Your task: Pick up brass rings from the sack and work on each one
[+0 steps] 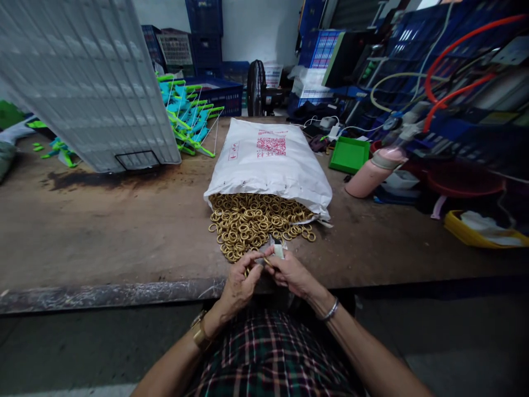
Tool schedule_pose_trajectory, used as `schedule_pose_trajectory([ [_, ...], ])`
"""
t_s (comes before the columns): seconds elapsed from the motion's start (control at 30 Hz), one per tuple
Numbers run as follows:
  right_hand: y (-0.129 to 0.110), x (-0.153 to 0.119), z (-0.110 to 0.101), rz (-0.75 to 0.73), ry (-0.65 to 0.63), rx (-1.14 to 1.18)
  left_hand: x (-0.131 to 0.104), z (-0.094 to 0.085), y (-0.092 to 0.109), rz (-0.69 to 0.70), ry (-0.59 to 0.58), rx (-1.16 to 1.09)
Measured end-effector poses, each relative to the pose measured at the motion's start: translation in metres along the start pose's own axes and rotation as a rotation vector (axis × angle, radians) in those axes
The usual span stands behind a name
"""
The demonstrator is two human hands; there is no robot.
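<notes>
Right fingers (279,264) pinch gold ring (266,261) | left fingers (249,258): grip unclear | ring pile (248,224) just beyond

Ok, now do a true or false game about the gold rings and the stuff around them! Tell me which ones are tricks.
1. Gold rings spill out of the open end of the white bag. True.
2. The printing on the bag is blue. False: the printing is red.
3. The left hand and the right hand are close together, just in front of the rings. True.
4. The green tray is left of the bag. False: the tray is to the right of it.
5. A silver bracelet is on the right wrist. True.
6. The black fan stands between the bag and the person. False: the fan is beyond the bag.
</notes>
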State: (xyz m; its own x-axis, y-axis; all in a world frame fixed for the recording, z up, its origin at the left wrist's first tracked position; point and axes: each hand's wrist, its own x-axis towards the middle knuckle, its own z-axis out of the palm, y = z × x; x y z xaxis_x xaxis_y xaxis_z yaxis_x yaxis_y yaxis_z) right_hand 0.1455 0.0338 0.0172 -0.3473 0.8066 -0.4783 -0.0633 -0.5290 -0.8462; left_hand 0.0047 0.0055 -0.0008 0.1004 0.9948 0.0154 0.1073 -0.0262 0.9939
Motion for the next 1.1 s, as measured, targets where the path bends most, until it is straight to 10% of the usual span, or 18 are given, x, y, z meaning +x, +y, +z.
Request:
schedule_pose_trajectory([
  [0.3,0.003,-0.003,0.006,0.063,-0.087,0.033,0.000,0.001,-0.001,0.039,-0.036,0.033],
  [0.7,0.019,0.006,-0.003,-0.211,0.194,-0.476,0.000,0.001,0.000,0.057,0.035,0.170],
  [1.1,0.019,0.010,-0.005,-0.396,0.250,-0.642,-0.003,0.003,0.004,-0.405,-0.168,-0.390],
])
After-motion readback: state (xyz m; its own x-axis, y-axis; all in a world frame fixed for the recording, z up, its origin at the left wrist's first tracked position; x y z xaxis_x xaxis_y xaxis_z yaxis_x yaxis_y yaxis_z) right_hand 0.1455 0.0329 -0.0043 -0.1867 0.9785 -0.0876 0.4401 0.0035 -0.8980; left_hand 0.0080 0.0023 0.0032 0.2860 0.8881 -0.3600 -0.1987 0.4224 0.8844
